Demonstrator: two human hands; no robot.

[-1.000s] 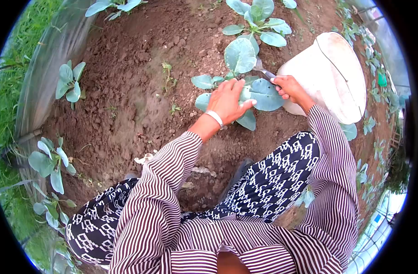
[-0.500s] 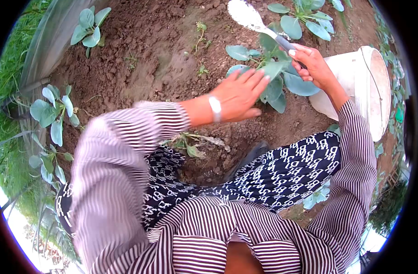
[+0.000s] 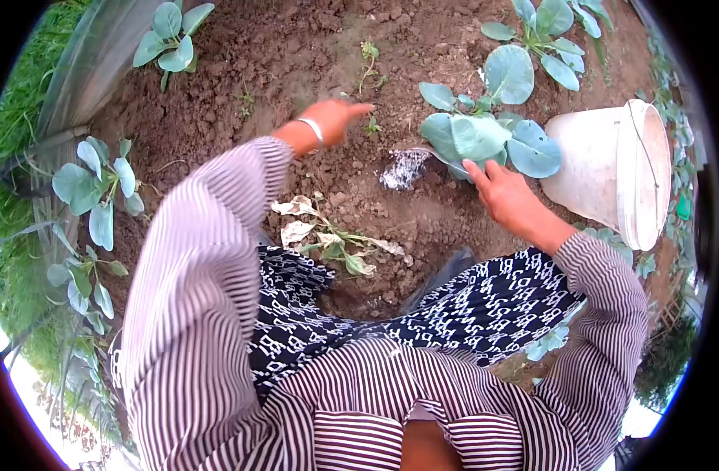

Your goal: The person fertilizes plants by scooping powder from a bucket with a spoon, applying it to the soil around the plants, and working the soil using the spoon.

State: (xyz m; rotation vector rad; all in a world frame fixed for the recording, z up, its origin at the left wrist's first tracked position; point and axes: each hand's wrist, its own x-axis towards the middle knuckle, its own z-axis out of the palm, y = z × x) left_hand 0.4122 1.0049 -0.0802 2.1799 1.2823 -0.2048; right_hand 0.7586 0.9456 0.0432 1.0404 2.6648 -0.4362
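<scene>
Holding a granule-laden spoon (image 3: 424,150) low beside a broad-leaved brassica plant (image 3: 479,138).
The right hand (image 3: 507,198) seems closed around the spoon's handle, which leaves hide; the head juts out near the soil (image 3: 281,204), perhaps held low to keep the white granules (image 3: 404,170) from spilling. The left hand (image 3: 340,122), blurred, stretches one finger above the soil, gripping nothing visible; whether its other fingers curl, I cannot tell. A white bucket (image 3: 591,161) sits just beyond the right hand, likely for easy reach; a withered plant (image 3: 337,238) lies near the knees.
</scene>
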